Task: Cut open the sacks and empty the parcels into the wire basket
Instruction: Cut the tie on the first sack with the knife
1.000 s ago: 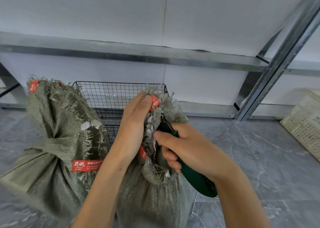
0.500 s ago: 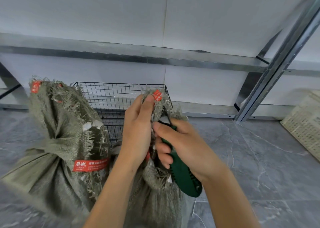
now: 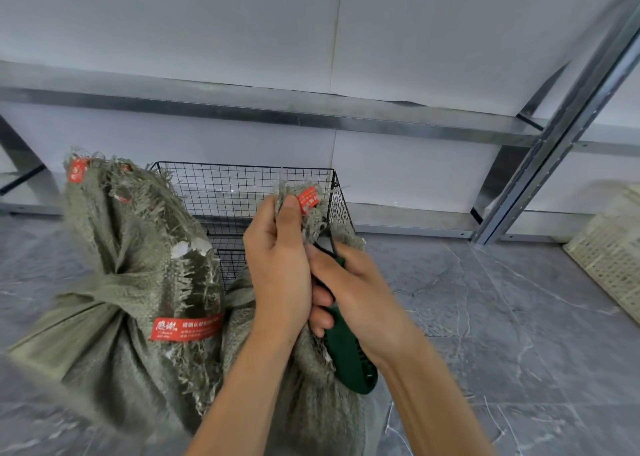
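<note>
Two grey-green woven sacks with red tape stand on the floor in front of a black wire basket (image 3: pixel 242 192). The left sack (image 3: pixel 131 282) is tied shut at its neck. My left hand (image 3: pixel 280 265) pinches the frayed top of the nearer sack (image 3: pixel 311 403) and pulls it upward. My right hand (image 3: pixel 356 293) grips a green-handled cutter (image 3: pixel 349 355), its blade end pressed against the sack's neck just below my left hand. The blade tip is hidden by fabric and fingers. No parcels show.
A metal shelving frame (image 3: pixel 554 137) runs along the white wall behind the basket. A pale woven crate (image 3: pixel 613 255) sits at the right edge. The floor (image 3: pixel 502 317) is grey marble tile.
My left hand has lifted the sack's top higher. My right hand with the cutter has moved up and in against the neck.
</note>
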`<state>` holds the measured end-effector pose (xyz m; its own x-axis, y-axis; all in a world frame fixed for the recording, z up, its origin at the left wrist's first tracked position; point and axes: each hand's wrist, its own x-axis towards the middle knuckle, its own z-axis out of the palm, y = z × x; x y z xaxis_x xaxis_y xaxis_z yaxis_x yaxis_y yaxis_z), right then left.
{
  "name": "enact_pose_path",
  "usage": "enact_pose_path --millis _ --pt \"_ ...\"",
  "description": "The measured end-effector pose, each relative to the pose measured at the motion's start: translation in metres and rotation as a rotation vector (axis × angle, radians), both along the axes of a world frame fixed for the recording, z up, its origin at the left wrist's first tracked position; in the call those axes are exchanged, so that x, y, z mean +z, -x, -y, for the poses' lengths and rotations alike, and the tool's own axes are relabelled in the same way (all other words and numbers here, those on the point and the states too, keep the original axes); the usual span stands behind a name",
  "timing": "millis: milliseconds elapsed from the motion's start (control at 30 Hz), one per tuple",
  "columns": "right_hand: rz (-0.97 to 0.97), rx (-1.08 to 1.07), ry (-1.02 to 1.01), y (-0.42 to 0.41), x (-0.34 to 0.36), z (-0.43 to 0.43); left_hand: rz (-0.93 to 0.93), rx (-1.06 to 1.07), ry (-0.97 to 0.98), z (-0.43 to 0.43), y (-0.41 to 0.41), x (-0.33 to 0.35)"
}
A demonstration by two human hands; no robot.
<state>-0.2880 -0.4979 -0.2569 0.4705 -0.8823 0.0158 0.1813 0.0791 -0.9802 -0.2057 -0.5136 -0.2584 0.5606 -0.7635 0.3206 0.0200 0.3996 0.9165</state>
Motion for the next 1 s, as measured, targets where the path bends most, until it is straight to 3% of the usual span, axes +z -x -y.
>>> enact_pose_path --millis 333,700,1000 --pt "-0.031 0.0 -0.029 0.005 0.004 0.003 -0.16 -0.075 -0.038 0.008 -0.001 -0.002" --pt "-0.632 0.124 0.099 0.049 0.022 0.006 -0.309 -0.061 -0.109 0.036 -0.023 0.007" --pt "-0.511 -0.358 0.152 0.081 0.017 0.022 -0.419 -0.095 -0.14 0.06 -0.038 0.015"
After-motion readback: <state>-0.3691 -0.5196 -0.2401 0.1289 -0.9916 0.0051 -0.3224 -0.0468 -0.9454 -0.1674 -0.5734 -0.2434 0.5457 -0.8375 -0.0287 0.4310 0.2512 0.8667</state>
